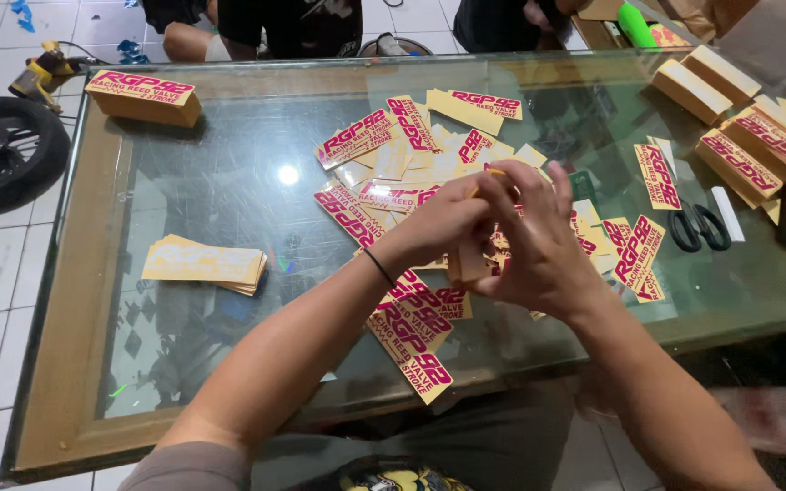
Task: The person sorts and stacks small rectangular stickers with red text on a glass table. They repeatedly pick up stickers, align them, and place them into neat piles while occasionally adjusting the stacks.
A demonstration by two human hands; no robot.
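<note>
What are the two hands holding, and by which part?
Both the left hand and right hand close together around a small yellow cardboard piece above the glass table. The fingers cover most of it; only its lower end shows, so the exact grip cannot be told.

Between my two hands I hold a small yellow sticker strip [471,264] with red print, upright, its lower end poking out below my fingers, its top hidden behind them
</note>
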